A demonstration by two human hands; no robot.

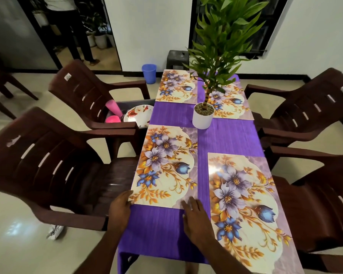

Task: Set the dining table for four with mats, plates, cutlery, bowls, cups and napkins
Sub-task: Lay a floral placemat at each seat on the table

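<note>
Our left hand [120, 209] curls its fingers over the near-left floral placemat's [163, 167] corner, while our right hand [194, 216] lies flat, fingers straight, on its near edge. The placemat looks thin, stiff, light and likely slippery on the purple tablecloth [154, 230], so we judge edges and corners the best hold.

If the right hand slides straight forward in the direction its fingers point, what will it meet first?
The right hand lies flat, fingertips already on the near-left floral mat. Going straight on, it would slide along that mat; the white plant pot is probably the first upright obstacle, though depth is unclear.
</note>
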